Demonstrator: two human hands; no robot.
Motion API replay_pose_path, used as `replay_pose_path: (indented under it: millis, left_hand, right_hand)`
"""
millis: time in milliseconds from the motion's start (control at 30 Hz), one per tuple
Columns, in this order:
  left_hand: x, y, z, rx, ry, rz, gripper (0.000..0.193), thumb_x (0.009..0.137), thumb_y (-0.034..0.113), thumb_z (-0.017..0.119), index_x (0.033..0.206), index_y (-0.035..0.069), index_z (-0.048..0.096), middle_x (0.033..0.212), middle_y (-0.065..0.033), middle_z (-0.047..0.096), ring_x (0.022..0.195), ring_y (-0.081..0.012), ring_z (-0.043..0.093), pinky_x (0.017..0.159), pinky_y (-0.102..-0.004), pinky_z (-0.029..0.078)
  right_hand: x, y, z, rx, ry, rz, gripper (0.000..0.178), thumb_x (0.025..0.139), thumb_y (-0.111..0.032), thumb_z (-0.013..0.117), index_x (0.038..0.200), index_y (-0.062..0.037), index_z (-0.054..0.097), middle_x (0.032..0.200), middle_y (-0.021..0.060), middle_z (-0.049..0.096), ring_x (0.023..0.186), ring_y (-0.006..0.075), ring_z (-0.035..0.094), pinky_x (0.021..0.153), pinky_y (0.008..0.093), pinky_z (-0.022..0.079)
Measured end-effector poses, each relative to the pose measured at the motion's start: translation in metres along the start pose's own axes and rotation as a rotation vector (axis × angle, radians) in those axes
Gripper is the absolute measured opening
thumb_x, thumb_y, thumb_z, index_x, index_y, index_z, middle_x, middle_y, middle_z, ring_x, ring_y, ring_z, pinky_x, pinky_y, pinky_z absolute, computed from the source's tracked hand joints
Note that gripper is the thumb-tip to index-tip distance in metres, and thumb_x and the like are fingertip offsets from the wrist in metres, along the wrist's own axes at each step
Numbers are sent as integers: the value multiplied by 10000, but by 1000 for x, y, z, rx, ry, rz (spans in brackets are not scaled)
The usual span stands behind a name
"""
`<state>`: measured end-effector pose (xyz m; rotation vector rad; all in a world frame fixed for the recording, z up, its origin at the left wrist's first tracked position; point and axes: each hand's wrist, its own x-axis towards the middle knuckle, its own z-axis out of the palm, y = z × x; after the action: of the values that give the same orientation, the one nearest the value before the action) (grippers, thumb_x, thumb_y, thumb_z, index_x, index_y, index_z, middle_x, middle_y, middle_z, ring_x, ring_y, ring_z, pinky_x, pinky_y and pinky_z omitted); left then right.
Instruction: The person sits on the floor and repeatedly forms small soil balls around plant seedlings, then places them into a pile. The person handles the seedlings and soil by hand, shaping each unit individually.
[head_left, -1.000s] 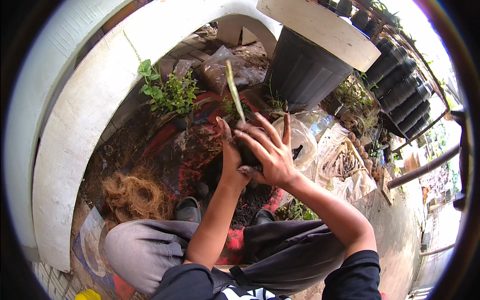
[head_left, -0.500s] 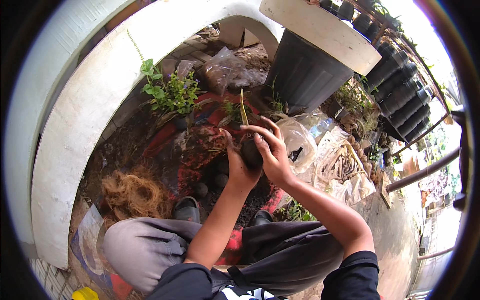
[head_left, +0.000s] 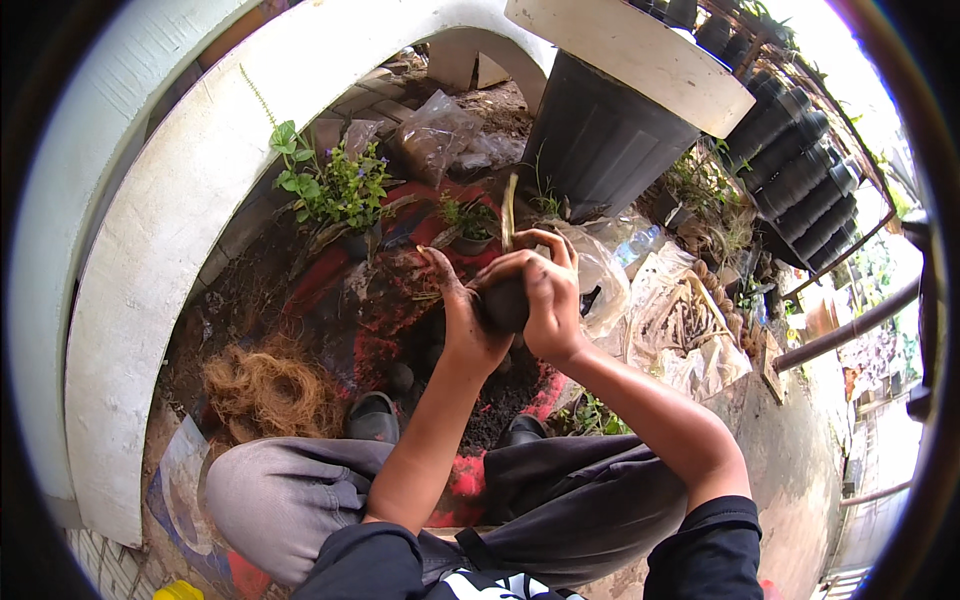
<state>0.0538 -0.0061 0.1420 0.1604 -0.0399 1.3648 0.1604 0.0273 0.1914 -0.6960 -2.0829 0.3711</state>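
Observation:
A dark, rounded soil ball (head_left: 505,304) is held between my two hands above the ground sheet. My left hand (head_left: 468,318) cups it from the left and below, its thumb stretched upward. Wrapped over the top and right side is my right hand (head_left: 548,292), with bent fingers. A pale, narrow leaf or stem (head_left: 508,212) rises upright behind my right fingers; its base is hidden. Beneath my hands lies loose dark soil (head_left: 490,420) on a red sheet, and a smaller dark ball (head_left: 399,377) rests left of my left forearm. Soil smudges both hands.
Brown coconut fibre (head_left: 270,390) lies at the left. Beyond are a flowering potted plant (head_left: 350,188), a clear plastic bag (head_left: 437,135) and a big black pot (head_left: 605,135). Crumpled plastic sheeting (head_left: 680,320) spreads to the right, below stacked black pots (head_left: 800,160). A white curved wall (head_left: 150,240) borders the left.
My right fingers, spread before, have curled more closely over the soil ball. The leaf has shifted slightly to the right and shows from another side. My left hand stays nearly in place.

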Motion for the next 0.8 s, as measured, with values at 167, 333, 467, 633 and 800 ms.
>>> replay_pose_path:
  millis: [167, 333, 467, 633, 800]
  left_hand:
    - [-2, -10, -23, -173, -75, 138, 857, 876, 835, 350, 1333, 136, 542, 1297, -107, 598, 1230, -259, 569, 1075, -451, 440]
    - [-1, -17, -34, -368, -261, 110, 806, 949, 759, 295, 1329, 92, 538, 1269, -122, 612, 1182, -250, 603, 1026, -419, 487]
    - [2, -3, -20, 22, -299, 191, 811, 947, 759, 310, 1298, 70, 553, 1243, -112, 620, 1160, -223, 602, 1023, -379, 477]
    - [-4, 8, 4, 257, 67, 77, 787, 962, 744, 298, 1207, 62, 606, 1200, -73, 639, 1173, -179, 575, 1080, -358, 406]
    - [4, -11, -4, 137, 110, 218, 762, 971, 727, 300, 1219, 77, 611, 1214, -67, 638, 1165, -200, 586, 1057, -363, 419]
  right_hand:
    - [1, -17, 2, -269, -41, -157, 286, 919, -279, 515, 1004, -137, 748, 1127, 11, 726, 1254, 302, 543, 1169, 573, 167]
    - [5, -22, -1, -365, -107, -439, 305, 761, -318, 646, 1010, -187, 762, 1101, -30, 730, 1276, 292, 569, 1182, 651, 108]
    - [3, -16, 4, -312, -35, -389, 215, 767, -261, 645, 932, -173, 751, 971, -40, 732, 1175, 279, 610, 1162, 610, 200]
    - [-4, 6, 13, 92, 77, -18, 154, 928, -156, 588, 896, -53, 698, 969, 53, 700, 1089, 286, 574, 1050, 453, 367]
    - [-15, 8, 25, 725, 105, 657, 346, 1069, -255, 491, 1064, 12, 710, 1071, 82, 653, 1194, 199, 499, 1007, 293, 389]
